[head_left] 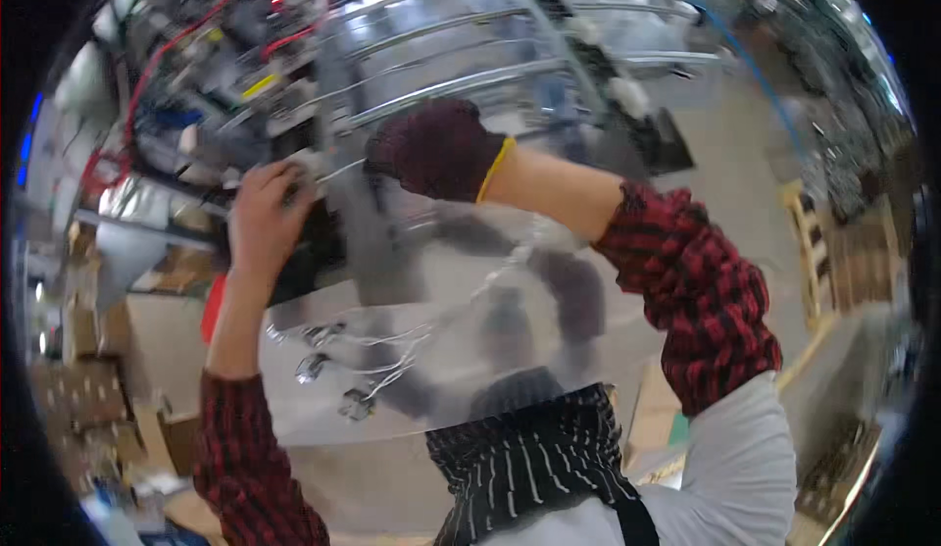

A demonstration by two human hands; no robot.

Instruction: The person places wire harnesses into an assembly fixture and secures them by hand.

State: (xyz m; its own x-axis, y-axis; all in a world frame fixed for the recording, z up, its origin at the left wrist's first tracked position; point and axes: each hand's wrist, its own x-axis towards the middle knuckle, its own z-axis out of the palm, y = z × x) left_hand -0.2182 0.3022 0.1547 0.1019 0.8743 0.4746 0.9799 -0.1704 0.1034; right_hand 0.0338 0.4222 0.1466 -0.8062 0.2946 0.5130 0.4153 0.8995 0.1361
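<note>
Beside the rack (461,90): left hand (263,215), bare, fingers bent at a pale piece (310,162); whether they pinch, I can't tell.
Right hand (431,151): gloved, fist closed around the wire (341,171).
Hard to see: both hands' fingertips, blurred.
Wire: thin, white, straight between the hands, beyond the clear sheet (461,379).
</note>
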